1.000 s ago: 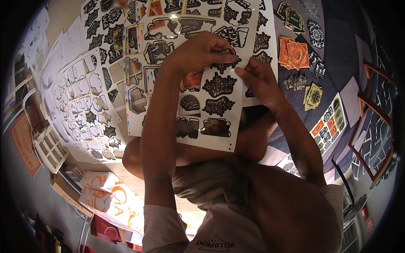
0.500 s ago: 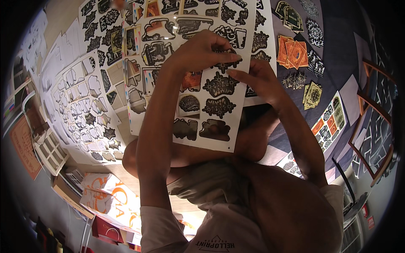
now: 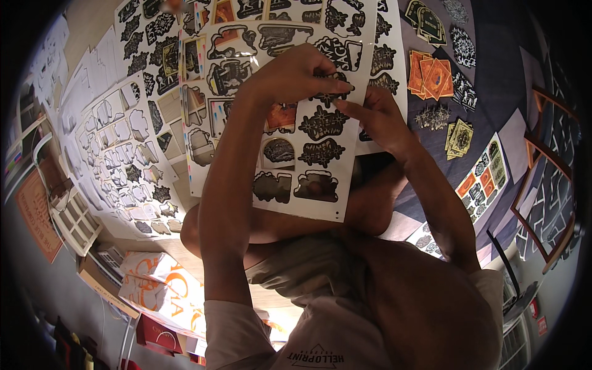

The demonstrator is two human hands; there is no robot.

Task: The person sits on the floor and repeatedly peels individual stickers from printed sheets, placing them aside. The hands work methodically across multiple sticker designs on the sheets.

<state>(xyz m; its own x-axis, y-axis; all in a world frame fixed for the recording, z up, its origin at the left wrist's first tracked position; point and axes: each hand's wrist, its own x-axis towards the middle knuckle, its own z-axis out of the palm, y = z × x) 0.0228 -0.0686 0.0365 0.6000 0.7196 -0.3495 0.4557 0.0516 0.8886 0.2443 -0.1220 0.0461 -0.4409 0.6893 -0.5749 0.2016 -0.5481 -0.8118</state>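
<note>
A white sticker sheet (image 3: 333, 211), with black-lettered stickers and several cut-out openings, lies partly over my bent leg. My left hand (image 3: 293, 74) reaches across it from the left, its fingers pinched together at a black sticker (image 3: 330, 97) near the right edge. Just to the right, my right hand (image 3: 385, 120) grips the sheet's right edge, thumb on top and the other fingers mostly hidden behind. Below the hands, two more black-lettered stickers, one of them the upper sticker (image 3: 322, 123), sit in the sheet. Whether the pinched sticker is lifted is hidden by my fingers.
Sorted sticker piles lie on the dark cloth to the right: green (image 3: 425, 23), orange (image 3: 430, 75), black-and-white (image 3: 462, 46) and yellow (image 3: 459, 139). Punched-out sheets (image 3: 117, 154) spread to the left. A wooden frame (image 3: 549, 166) stands far right, a patterned bag (image 3: 157, 283) lower left.
The sheet has shifted very slightly right and up, and my right hand with it. Both hands keep nearly the same pose at the sheet's right edge.
</note>
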